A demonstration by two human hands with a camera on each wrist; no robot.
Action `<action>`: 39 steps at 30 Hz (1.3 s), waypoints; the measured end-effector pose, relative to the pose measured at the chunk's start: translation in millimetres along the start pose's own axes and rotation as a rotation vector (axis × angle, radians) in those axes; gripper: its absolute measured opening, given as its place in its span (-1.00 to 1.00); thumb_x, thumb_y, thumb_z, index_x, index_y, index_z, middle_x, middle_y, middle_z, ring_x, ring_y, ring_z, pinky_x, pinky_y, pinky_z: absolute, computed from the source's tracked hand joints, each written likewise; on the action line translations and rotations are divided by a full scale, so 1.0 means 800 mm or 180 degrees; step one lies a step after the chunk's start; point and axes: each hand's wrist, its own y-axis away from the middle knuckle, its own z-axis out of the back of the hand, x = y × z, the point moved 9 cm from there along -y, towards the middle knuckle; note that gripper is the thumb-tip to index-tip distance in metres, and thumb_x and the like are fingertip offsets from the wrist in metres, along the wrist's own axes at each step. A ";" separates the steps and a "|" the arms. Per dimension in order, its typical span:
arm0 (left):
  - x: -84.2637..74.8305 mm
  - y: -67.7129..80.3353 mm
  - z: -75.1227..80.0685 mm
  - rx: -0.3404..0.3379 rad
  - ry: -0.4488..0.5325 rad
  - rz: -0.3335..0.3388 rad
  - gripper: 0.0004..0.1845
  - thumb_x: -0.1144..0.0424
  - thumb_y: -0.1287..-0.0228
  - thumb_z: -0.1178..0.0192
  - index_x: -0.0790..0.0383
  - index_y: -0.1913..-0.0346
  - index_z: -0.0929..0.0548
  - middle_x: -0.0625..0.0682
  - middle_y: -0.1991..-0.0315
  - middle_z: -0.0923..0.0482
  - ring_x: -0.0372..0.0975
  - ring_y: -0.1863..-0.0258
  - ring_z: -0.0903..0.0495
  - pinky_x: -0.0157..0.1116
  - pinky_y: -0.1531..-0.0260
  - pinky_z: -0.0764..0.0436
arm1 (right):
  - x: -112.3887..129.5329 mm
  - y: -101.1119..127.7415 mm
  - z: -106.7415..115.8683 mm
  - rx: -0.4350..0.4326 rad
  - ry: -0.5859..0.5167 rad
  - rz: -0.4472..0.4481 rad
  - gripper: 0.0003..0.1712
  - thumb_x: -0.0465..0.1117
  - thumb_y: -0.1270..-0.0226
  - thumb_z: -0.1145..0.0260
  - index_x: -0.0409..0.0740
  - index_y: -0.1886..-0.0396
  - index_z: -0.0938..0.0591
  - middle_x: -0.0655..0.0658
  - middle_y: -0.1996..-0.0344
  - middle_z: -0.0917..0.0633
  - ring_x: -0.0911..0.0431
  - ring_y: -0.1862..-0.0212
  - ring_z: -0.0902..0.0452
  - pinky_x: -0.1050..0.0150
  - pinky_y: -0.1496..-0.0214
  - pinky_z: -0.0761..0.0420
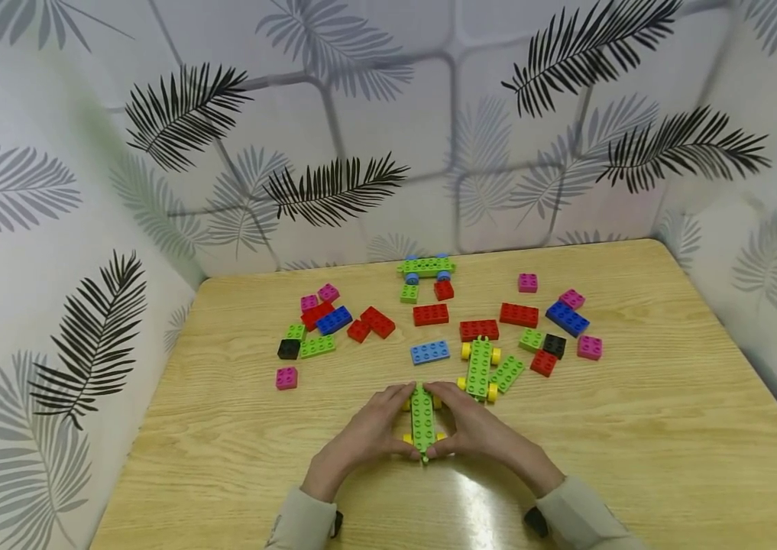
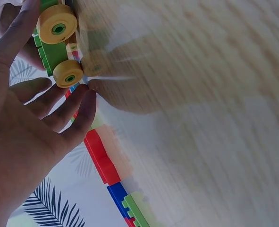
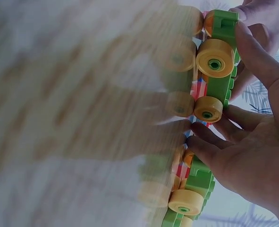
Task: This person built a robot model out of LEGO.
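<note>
A green toy car base [image 1: 422, 418] with yellow wheels stands on the table in front of me, its studs facing up. My left hand [image 1: 369, 429] holds it from the left, thumb at the near end and index finger at the far end. From the other side my right hand [image 1: 476, 428] holds it the same way, the two thumbs close together. Low in the right wrist view, the yellow wheels [image 3: 215, 61] touch the tabletop. Just right of the hands stands a second green car base [image 1: 479, 370], also yellow-wheeled, beside a green brick [image 1: 508, 372].
Behind the hands lie a light blue brick [image 1: 429, 352] and several red bricks [image 1: 431, 315]. A green car base with blue wheels [image 1: 427, 266] stands at the back edge. Mixed bricks form loose groups at left, near a blue brick [image 1: 335, 320], and right, near a blue brick [image 1: 567, 318].
</note>
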 end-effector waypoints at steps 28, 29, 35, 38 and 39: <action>0.007 0.005 0.001 0.0118 -0.0017 -0.0043 0.04 0.03 -0.03 -0.47 0.19 -0.50 -0.10 0.09 -0.44 -0.15 -0.06 -0.39 -0.20 -0.11 -0.28 -0.32 | -0.002 0.000 0.000 -0.0019 -0.0022 -0.0052 0.10 -0.04 0.11 -0.61 -0.31 -0.40 -0.27 -0.32 -0.34 -0.32 -0.20 -0.36 -0.23 -0.13 -0.34 -0.25; 0.008 0.005 0.002 0.0117 -0.0014 -0.0030 0.04 0.03 -0.02 -0.47 0.18 -0.50 -0.10 0.09 -0.44 -0.15 -0.07 -0.40 -0.20 -0.11 -0.28 -0.32 | -0.002 0.000 0.000 -0.0018 -0.0019 -0.0059 0.10 -0.04 0.11 -0.61 -0.30 -0.40 -0.27 -0.31 -0.34 -0.32 -0.20 -0.36 -0.23 -0.13 -0.34 -0.25; 0.013 0.009 0.006 0.0093 0.0019 0.0036 0.04 0.00 -0.01 -0.47 0.13 -0.50 -0.12 0.06 -0.44 -0.15 -0.08 -0.39 -0.20 -0.09 -0.27 -0.33 | -0.004 0.000 -0.001 0.0031 0.0005 -0.0158 0.11 -0.02 0.09 -0.60 -0.25 -0.42 -0.25 -0.28 -0.37 -0.29 -0.18 -0.38 -0.20 -0.12 -0.35 -0.23; 0.013 0.010 0.007 0.0099 0.0033 0.0042 0.03 -0.01 -0.01 -0.47 0.12 -0.50 -0.13 0.07 -0.44 -0.16 -0.07 -0.39 -0.21 -0.09 -0.27 -0.33 | -0.005 -0.001 -0.002 0.0039 -0.0004 -0.0144 0.11 -0.02 0.09 -0.60 -0.27 -0.41 -0.26 -0.29 -0.36 -0.30 -0.19 -0.37 -0.20 -0.12 -0.35 -0.24; 0.014 0.010 0.007 0.0100 0.0039 0.0043 0.03 -0.01 -0.01 -0.47 0.12 -0.50 -0.13 0.07 -0.44 -0.16 -0.07 -0.39 -0.21 -0.09 -0.27 -0.33 | -0.005 -0.001 -0.002 0.0043 0.0001 -0.0135 0.11 -0.02 0.09 -0.60 -0.27 -0.41 -0.26 -0.30 -0.36 -0.30 -0.19 -0.37 -0.20 -0.12 -0.35 -0.24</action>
